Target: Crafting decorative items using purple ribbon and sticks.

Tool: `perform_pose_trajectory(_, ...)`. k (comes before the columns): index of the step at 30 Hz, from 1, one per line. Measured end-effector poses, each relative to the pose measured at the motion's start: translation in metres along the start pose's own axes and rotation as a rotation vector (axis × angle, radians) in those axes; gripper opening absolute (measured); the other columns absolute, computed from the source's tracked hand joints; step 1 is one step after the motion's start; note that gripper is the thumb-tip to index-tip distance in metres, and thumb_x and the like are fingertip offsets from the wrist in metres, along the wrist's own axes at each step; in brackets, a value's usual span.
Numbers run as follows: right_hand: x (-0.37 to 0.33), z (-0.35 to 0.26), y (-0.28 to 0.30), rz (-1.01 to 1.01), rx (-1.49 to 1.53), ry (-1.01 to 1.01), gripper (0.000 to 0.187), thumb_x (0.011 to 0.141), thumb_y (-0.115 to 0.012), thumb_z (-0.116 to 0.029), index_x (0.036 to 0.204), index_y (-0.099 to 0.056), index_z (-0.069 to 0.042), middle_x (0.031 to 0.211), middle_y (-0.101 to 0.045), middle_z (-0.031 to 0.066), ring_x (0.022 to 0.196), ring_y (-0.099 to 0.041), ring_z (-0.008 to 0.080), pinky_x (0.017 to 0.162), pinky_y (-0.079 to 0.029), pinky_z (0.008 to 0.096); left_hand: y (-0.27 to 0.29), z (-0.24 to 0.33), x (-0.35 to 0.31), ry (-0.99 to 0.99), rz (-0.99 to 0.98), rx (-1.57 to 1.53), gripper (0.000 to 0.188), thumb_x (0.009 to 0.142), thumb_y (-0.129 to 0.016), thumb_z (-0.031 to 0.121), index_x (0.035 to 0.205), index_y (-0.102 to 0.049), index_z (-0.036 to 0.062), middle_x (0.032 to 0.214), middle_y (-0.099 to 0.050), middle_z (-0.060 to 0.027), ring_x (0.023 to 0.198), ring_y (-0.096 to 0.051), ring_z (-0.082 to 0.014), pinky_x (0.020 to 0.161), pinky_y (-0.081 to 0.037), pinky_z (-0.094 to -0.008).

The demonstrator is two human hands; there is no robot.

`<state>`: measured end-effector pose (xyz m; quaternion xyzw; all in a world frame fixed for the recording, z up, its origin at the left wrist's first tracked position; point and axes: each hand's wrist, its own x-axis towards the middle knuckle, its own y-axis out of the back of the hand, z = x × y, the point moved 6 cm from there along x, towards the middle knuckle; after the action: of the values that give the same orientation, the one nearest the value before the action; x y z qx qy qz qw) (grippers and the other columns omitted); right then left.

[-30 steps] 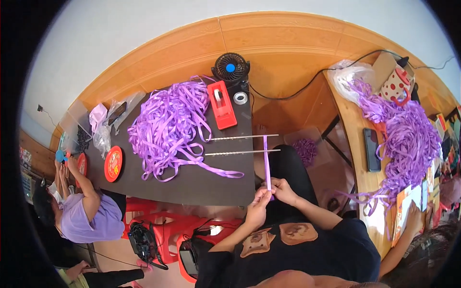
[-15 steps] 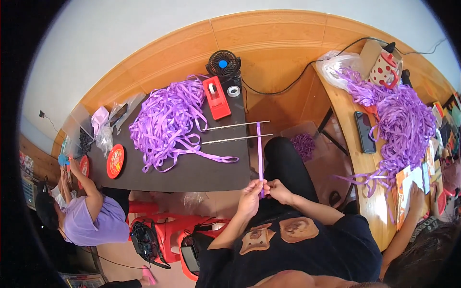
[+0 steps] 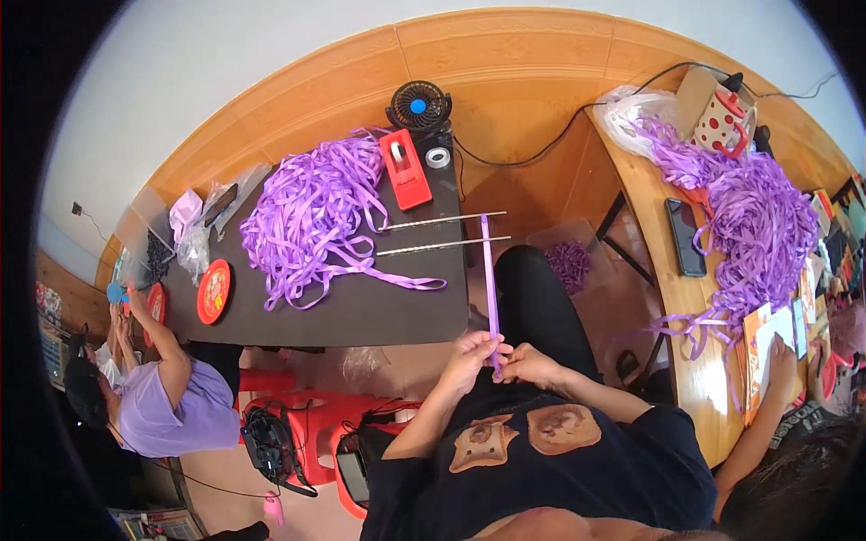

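A length of purple ribbon runs from two thin metal rods down to my hands. The rods stick out past the right edge of the dark table, one behind the other, and the ribbon passes across them. My left hand pinches the ribbon near its lower part. Close beside it, my right hand is closed at the ribbon's lower end, fingers pressed together. A big tangled heap of purple ribbon lies on the dark table, one loop trailing toward the rods.
A red tape dispenser, a white tape roll and a small black fan stand at the table's back. Red plates sit left. On the wooden table are more ribbon, a phone and a dotted mug. People work on both sides.
Both my hands have moved slightly down and toward me, still on the ribbon. The whole table scene sits a little higher in the picture.
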<state>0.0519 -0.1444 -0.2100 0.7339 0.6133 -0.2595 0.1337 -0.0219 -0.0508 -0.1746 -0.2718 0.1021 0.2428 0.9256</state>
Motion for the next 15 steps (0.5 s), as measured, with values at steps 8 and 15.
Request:
perform_pose_trajectory(8, 0.008, 0.007, 0.008, 0.13, 0.227, -0.131, 0.008, 0.076, -0.061, -0.013, 0.08, -0.064, -0.006, 0.07, -0.065, 0.0053, 0.053, -0.058, 0.0098, 0.043, -0.037, 0.0208, -0.009, 0.009, -0.014, -0.139, -0.233, -0.111, 0.012, 0.089, -0.052, 0.008, 0.095, -0.06, 0.0012, 0.088, -0.064, -0.0104, 0.083, -0.06, -0.0176, 0.074, -0.047, -0.0312)
perform_pose_trajectory(15, 0.016, 0.015, 0.008, 0.152, 0.186, -0.101, 0.004, 0.067, -0.064, -0.004, 0.07, -0.063, -0.002, 0.062, -0.061, 0.0071, 0.048, -0.056, 0.0128, 0.041, -0.04, 0.0233, 0.016, -0.019, -0.006, -0.196, 0.195, 0.037, 0.024, 0.084, -0.061, 0.008, 0.106, -0.058, 0.0004, 0.091, -0.06, -0.0058, 0.08, -0.054, -0.0102, 0.071, -0.044, -0.0239)
